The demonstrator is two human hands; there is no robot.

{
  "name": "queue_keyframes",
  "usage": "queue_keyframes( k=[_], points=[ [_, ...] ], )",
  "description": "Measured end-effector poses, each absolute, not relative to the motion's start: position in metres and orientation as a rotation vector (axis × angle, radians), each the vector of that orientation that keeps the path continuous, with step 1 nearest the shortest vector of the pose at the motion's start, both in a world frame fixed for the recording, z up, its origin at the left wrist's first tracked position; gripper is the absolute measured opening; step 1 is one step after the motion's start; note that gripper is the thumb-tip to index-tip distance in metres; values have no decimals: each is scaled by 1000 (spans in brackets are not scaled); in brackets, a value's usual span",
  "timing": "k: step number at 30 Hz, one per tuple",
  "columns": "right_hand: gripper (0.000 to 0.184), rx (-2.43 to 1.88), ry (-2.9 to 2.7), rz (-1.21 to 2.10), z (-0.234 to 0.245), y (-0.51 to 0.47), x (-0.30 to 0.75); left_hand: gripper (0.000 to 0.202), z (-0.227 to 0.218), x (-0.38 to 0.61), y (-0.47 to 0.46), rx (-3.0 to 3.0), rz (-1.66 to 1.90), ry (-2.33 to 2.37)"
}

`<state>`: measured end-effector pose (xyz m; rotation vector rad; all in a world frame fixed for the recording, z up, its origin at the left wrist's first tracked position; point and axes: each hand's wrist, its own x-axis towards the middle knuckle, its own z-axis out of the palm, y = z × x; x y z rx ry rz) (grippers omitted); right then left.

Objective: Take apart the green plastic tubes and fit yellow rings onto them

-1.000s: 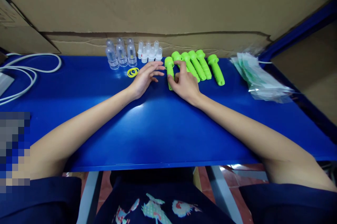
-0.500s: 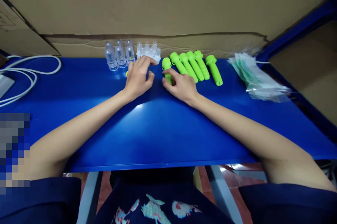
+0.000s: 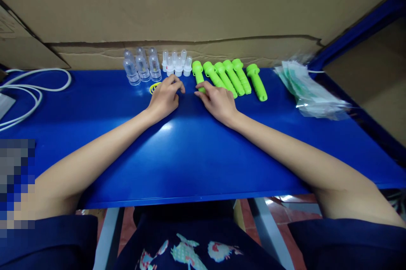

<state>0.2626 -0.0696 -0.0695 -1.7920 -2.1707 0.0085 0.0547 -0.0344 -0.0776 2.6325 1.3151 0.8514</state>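
Observation:
My left hand rests on the blue table, fingers loosely bent and thumb apart, nothing seen in it. Yellow rings lie partly hidden beside its knuckles. Beyond stand several clear plastic pieces with domed tops and small clear tubes on white bases. My right hand is open, thumb and forefinger apart at the lower end of the leftmost green flashlight-shaped plastic body; whether it touches is unclear. Several more green bodies lie in a slanted row beyond it.
A clear bag with white and green contents lies at the table's right. White cable loops at the left. A cardboard wall stands along the back, and a blue post rises at right.
My left hand has drawn back slightly from the white-based tubes, showing more of them and the yellow rings. The leftmost green body now leans a little; my right hand has barely moved.

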Motion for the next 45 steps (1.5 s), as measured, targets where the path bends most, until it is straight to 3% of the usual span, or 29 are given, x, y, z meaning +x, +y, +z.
queue_keyframes(
  k=[7, 12, 20, 26, 45],
  points=[
    [31, -1605, -2157, 50, -73, -68, 264, 43, -81, 55, -31, 2602, 932, 1197],
    [40, -1625, -2171, -157, -74, -67, 266, 42, -79, 58, -34, 2597, 921, 1188],
    [59, -1899, -2143, -277, -76, -68, 261, 41, -66, 65, -54, 2622, 768, 1821],
    [57, -1902, -2144, -288, -75, -70, 261, 37, -69, 64, -51, 2598, 639, 1835],
    [46, -1943, -2136, -219, -77, -68, 263, 29, -80, 61, -44, 2615, 875, 1603]
  ],
)
